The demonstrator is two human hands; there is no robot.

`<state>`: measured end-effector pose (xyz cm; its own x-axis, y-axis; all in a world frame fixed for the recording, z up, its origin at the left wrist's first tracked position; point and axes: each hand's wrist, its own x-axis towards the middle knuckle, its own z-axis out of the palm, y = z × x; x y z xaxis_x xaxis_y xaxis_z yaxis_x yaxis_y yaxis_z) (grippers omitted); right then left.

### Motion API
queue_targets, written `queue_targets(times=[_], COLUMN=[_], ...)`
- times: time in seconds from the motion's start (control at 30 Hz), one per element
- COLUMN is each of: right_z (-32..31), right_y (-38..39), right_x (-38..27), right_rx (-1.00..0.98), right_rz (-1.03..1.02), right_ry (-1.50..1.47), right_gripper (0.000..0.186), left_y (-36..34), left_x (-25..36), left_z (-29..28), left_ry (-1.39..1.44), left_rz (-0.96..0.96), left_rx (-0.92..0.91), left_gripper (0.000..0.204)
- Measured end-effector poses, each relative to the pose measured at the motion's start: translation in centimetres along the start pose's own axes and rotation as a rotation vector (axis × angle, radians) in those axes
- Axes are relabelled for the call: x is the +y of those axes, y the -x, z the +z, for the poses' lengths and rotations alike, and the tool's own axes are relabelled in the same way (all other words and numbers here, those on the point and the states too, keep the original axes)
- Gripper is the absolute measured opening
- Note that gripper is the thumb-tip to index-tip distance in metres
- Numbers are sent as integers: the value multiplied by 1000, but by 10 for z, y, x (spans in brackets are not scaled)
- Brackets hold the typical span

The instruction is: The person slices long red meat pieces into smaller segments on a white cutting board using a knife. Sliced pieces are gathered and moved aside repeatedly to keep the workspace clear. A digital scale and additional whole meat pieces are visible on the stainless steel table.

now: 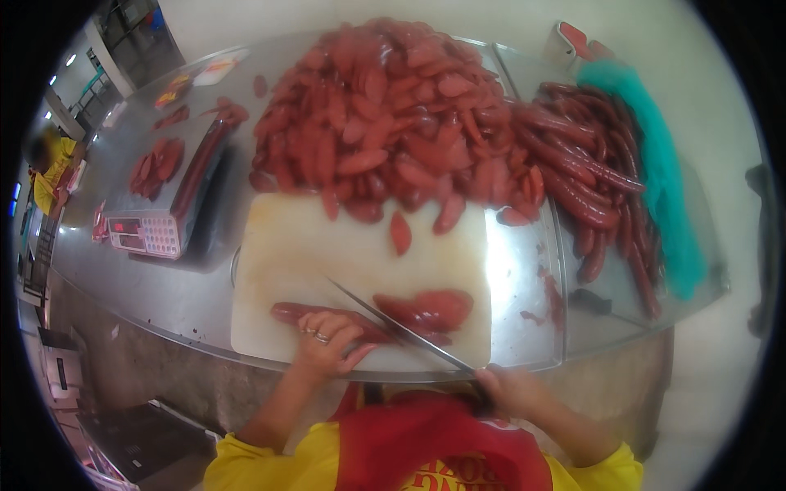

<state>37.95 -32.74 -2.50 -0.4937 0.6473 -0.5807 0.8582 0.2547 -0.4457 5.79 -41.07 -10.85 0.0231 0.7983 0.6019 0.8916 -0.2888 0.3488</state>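
On the pale cutting board (pixel 286 237) lies a red sausage (pixel 291 311), cut at its right end. My left hand (pixel 327 340), with a ring on one finger, is closed over it and presses it to the board. My right hand (pixel 512 391) grips the handle of a long knife (pixel 409 335), whose blade slants up and left across the sausage, just right of my left fingers. Cut sausage slices (pixel 430 309) lie right of the blade. One loose slice (pixel 400 233) rests near the board's far edge, below a big heap of slices (pixel 377 123).
Whole sausages (pixel 581 164) are piled at the right beside a teal plastic bag (pixel 655 172). A dark-handled knife (pixel 591 301) lies near them. At the left stands a digital scale (pixel 147 233) with meat on it. A person in yellow (pixel 51 172) is far left.
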Motion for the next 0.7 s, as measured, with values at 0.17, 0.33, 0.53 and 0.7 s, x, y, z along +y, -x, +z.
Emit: queue_targets(times=[0.17, 0.33, 0.53, 0.7], right_z=[1, -6, 12, 44], right_y=[12, 45, 3, -67], right_x=[-10, -1, -25, -64], right_rx=[-27, 35, -15, 197], right_rz=[-48, -42, -33, -260], right_ry=[15, 17, 66, 64], right_gripper=[52, 48, 50, 55], left_y=[3, 2, -1, -6], left_x=[-8, -13, -12, -9], left_z=[3, 2, 2, 7], left_ry=[13, 43, 58, 22], left_rz=[12, 7, -20, -17], left_rx=[-1, -38, -63, -23], left_gripper=[36, 34, 38, 38])
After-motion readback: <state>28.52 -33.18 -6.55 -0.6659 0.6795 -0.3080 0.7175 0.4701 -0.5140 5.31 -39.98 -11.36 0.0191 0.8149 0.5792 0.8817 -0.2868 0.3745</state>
